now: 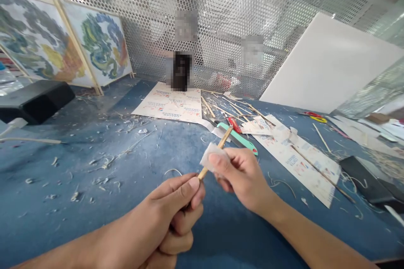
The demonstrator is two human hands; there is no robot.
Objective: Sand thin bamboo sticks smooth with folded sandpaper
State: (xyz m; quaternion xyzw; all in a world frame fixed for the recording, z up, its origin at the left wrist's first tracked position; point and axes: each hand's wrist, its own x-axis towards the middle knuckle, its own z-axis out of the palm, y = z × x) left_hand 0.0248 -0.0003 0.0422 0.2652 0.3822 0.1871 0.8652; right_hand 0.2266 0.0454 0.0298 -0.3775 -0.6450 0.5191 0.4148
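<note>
My left hand [175, 212] is closed around the near end of a thin bamboo stick [224, 138], which slants up and away to the right. My right hand [238, 172] pinches a small folded piece of whitish paper [211, 155] around the middle of that stick, thumb on top. Both hands hover above the blue felt table cover [94, 201], which is littered with bamboo shavings.
A teal utility knife [244, 142] and a red-handled tool [234, 125] lie just beyond the hands among loose bamboo strips. Printed paper sheets [170, 103] lie behind. Painted framed panels [101, 48] lean at the back left, a white board [328, 63] at the right, a black box [34, 101] at the left.
</note>
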